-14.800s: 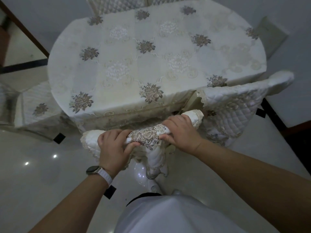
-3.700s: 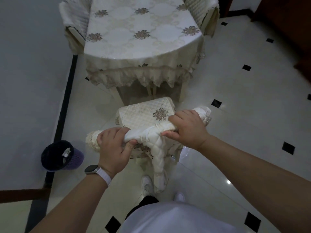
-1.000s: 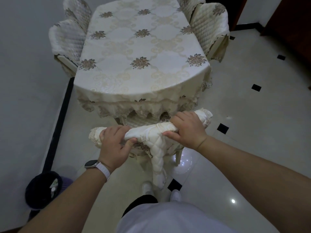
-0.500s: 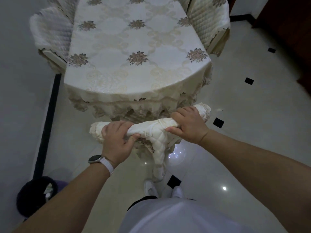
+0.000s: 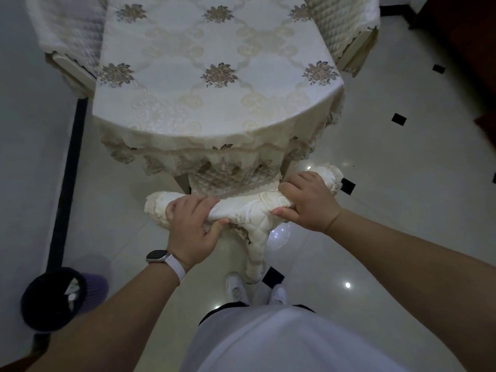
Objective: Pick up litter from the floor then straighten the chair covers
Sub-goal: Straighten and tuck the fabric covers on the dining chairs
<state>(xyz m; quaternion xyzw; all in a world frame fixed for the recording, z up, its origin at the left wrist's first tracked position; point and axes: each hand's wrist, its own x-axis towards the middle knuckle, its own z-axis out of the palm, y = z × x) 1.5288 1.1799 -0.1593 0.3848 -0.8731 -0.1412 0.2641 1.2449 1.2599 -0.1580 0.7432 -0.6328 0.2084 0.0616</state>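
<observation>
A chair with a cream quilted cover [image 5: 249, 210] stands in front of me, its seat tucked partly under the table's lace edge. My left hand [image 5: 192, 226] grips the top of the chair back near its left end. My right hand [image 5: 308, 200] grips the same top rail near its right end. The cover's back panel [image 5: 256, 251] hangs down toward my shoes. Both hands are closed around the padded, covered rail.
An oval table with a floral cream cloth [image 5: 214, 76] fills the upper view. Covered chairs stand at its left [image 5: 69, 30] and right [image 5: 346, 25]. A dark bin with litter inside [image 5: 53, 298] sits at lower left by the wall. Glossy tiled floor [image 5: 402, 197] extends right.
The chair has slid farther in under the table, so less of its seat shows. Both hands keep the same grip on the chair back.
</observation>
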